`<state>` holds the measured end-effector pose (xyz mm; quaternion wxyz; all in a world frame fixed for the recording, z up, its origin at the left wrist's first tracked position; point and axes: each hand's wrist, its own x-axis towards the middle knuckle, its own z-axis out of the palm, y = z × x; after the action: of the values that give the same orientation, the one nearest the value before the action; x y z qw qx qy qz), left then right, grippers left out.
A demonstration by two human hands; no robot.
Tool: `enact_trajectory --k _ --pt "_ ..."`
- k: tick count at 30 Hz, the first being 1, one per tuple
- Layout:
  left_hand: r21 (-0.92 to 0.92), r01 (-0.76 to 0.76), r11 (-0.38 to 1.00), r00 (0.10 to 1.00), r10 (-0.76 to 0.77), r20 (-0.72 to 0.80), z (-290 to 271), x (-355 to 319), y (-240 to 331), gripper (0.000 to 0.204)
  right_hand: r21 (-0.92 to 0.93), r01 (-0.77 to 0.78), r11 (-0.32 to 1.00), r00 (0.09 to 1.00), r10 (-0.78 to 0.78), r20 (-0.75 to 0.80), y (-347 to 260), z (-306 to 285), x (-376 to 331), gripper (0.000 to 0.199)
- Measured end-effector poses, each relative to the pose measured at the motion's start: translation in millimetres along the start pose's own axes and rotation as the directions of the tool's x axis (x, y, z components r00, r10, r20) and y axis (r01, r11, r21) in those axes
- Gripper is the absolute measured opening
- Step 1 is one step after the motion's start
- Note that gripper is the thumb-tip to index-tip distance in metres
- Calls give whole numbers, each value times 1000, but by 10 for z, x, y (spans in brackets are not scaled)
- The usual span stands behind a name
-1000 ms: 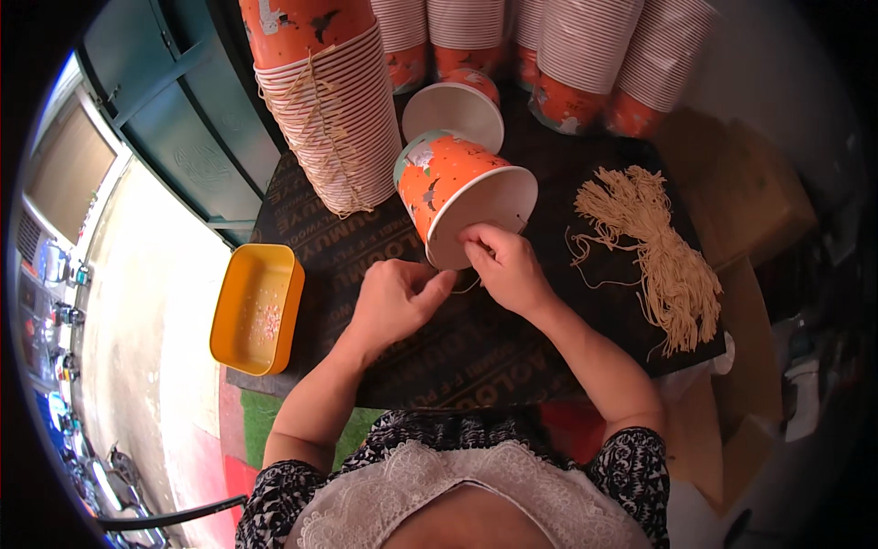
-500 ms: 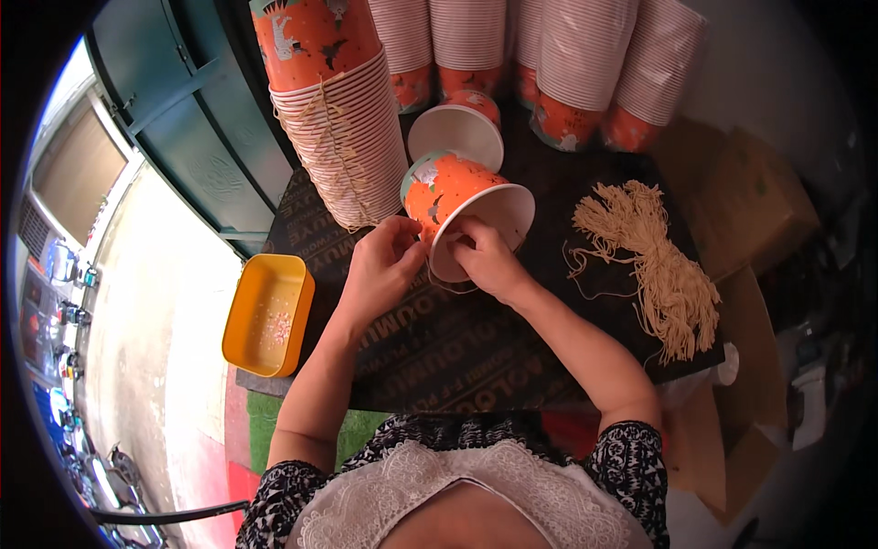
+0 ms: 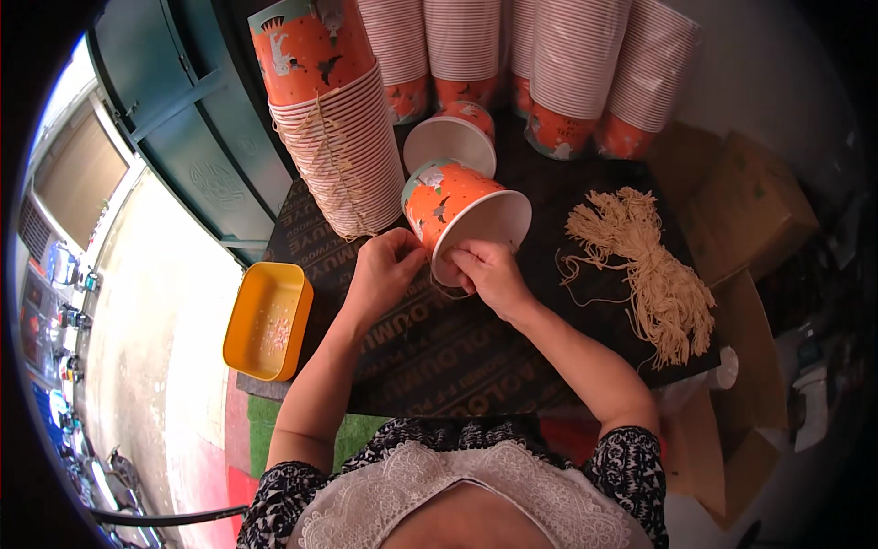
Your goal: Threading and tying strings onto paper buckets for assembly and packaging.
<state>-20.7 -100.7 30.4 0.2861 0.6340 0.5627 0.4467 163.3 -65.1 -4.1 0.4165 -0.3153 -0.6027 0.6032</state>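
An orange patterned paper bucket with a white inside lies tipped on its side, its mouth toward me. My right hand pinches the near rim, thumb and fingers closed on the paper wall. At the outer wall, on the left, my left hand is closed in a fingertip pinch; whatever lies between those fingertips is too small to make out. A thin cord hangs in a short loop below the rim, between the hands. Just behind lies a second bucket on its side.
A tall leaning stack of buckets with cords along its side stands at the left. Several wrapped stacks line the back. A bundle of beige cords lies right; a yellow tray with small pale bits sits left. Cardboard boxes stand beyond the table.
My right hand has drawn back from inside the bucket's mouth to its near rim. The bucket has shifted slightly; my left hand remains pinched beside it.
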Motion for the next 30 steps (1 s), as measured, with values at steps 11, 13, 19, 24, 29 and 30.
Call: enact_trajectory --k 11,13,19,24,29,30 --pt "-120 -26 992 999 21 -47 126 154 3 16 4 24 1000 999 -24 -25 -46 -26 -47 18" --pt "-125 -15 992 1000 12 -20 137 184 -23 15 1 37 999 999 -37 -15 -59 -21 -52 18" --pt "-69 -20 997 1000 18 -22 198 202 -14 9 -1 56 998 998 -56 -6 -87 -50 -61 18" --pt "-54 -87 995 989 79 -128 242 212 123 17 -6 77 997 997 -77 1 -120 -37 -53 18" --pt "-35 -103 994 986 97 -137 239 237 41 15 -27 146 989 988 -145 50 -60 9 -33 17" --pt "-32 -114 993 984 108 -141 234 237 31 14 -27 148 989 988 -147 48 -42 10 -28 17"
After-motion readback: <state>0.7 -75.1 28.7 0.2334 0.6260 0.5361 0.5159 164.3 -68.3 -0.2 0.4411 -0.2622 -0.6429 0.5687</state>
